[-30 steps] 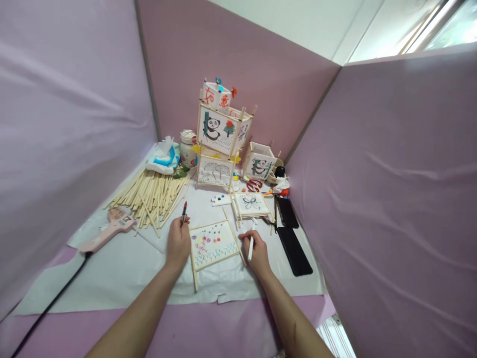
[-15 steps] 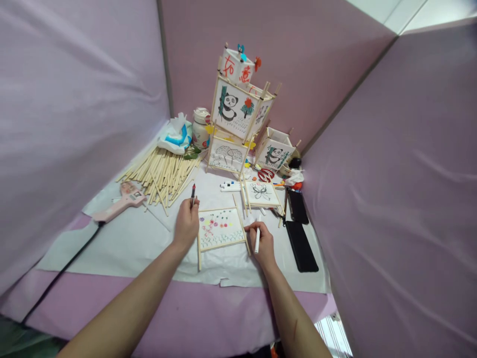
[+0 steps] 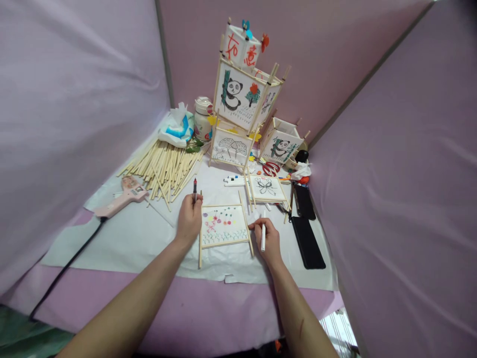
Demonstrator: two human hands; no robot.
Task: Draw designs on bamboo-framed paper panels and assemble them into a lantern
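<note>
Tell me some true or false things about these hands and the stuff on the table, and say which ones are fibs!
1. The right hand holds a white marker. True.
2. The left hand holds nothing. False: it holds a red-tipped pen.
3. The colourful drawing lies between the hands. True.
4. The glue gun lies right of that drawing. False: it lies to the left.
5. The scissors have red handles. True.

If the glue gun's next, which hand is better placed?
Probably the left hand: it is nearer the glue gun, while the right hand is across the panel. Both are busy, though: dark pen in the left, white pen in the right.
</note>
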